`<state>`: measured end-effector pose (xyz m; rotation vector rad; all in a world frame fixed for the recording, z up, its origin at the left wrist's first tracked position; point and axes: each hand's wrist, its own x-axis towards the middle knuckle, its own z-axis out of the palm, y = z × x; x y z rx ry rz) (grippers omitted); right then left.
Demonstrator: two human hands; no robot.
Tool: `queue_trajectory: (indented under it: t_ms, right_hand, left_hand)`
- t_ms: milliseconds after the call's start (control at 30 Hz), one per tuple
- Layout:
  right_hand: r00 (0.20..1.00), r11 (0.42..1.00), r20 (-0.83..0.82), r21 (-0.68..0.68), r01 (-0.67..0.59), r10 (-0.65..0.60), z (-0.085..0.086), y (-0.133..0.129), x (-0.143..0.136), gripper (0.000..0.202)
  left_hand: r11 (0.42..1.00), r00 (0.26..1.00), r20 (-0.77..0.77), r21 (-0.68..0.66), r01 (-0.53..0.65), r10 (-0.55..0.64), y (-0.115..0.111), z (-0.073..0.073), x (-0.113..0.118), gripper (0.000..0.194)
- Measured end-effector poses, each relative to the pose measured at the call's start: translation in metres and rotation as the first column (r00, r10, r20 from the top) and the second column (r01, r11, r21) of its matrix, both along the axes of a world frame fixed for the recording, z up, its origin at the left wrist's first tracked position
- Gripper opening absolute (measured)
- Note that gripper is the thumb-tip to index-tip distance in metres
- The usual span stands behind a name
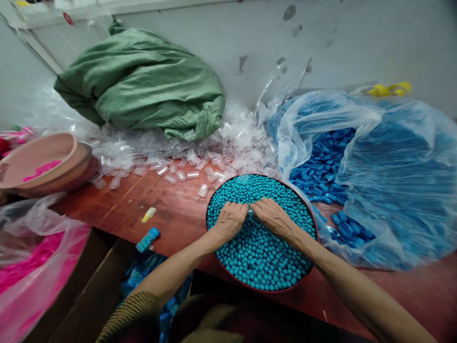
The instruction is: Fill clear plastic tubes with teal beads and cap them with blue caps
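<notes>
Over a round basin (315, 224) filled with teal beads (264, 259), my two hands meet almost fingertip to fingertip. My left hand (230, 220) is closed, knuckles up. My right hand (274, 218) is closed too, its fingers curled toward the left one. Between them shows a sliver of a small clear plastic container (250, 210), mostly hidden by the fingers. Left of the basin, a bead-filled container with a blue cap (147, 239) lies at the table edge.
Loose clear plastic containers (193, 175) spread behind the basin, under a green sack (143, 81). On the right, a translucent bag (403, 166) spills blue caps (323, 162). Pinkish bowls (67, 159) stand left, above a bag of pink pieces (32, 262). The red table (171, 209) ends toward me.
</notes>
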<state>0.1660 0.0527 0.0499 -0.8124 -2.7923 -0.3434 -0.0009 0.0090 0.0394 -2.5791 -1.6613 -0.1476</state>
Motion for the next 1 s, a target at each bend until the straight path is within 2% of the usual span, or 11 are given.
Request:
queue_trajectory:
  t_ms: [167,300,400,533,633,800,833,900,967,1000]
  right_hand:
    - [1.0,1.0,-0.019,-0.027,-0.014,0.014,-0.003,-0.008,0.007,0.023]
    - [0.999,0.986,-0.021,-0.167,-0.03,0.026,-0.003,-0.008,0.008,0.019]
    - [0.999,0.944,0.032,-0.33,0.011,-0.001,0.001,-0.007,0.009,0.015]
    - [0.996,0.895,0.092,-0.442,0.051,-0.011,0.01,-0.01,0.009,0.014]
    - [0.993,0.847,0.115,-0.528,0.063,-0.002,0.018,-0.018,0.01,0.014]
    - [0.991,0.756,0.129,-0.652,0.057,0.036,0.031,-0.028,0.019,0.016]
    - [0.99,0.73,0.138,-0.68,0.066,0.039,0.033,-0.028,0.023,0.016]
    - [0.986,0.695,0.165,-0.71,0.11,0.013,0.037,-0.023,0.033,0.018]
    - [0.979,0.7,0.194,-0.69,0.183,-0.065,0.04,-0.016,0.042,0.017]
    - [0.973,0.713,0.208,-0.666,0.219,-0.104,0.042,-0.012,0.044,0.015]
  left_hand:
    - [0.99,1.0,0.027,-0.142,0.002,0.002,-0.009,0.007,-0.005,0.02]
    - [0.962,0.994,0.109,-0.265,0.06,-0.032,-0.007,0.015,-0.01,0.017]
    - [0.957,0.994,0.102,-0.289,0.007,0.024,-0.01,0.019,-0.014,0.018]
    - [0.928,0.99,0.139,-0.365,0.071,-0.021,-0.017,0.027,-0.016,0.018]
    - [0.93,0.989,0.144,-0.362,0.065,-0.012,-0.022,0.036,-0.016,0.017]
    - [0.842,0.961,0.247,-0.487,0.233,-0.123,-0.027,0.043,-0.029,0.013]
    - [0.851,0.963,0.241,-0.476,0.223,-0.118,-0.028,0.042,-0.035,0.012]
    - [0.888,0.977,0.208,-0.442,0.128,-0.038,-0.027,0.038,-0.046,0.012]
    - [0.907,0.982,0.181,-0.42,0.03,0.052,-0.026,0.035,-0.051,0.015]
    - [0.912,0.982,0.176,-0.411,0.017,0.061,-0.026,0.034,-0.051,0.017]
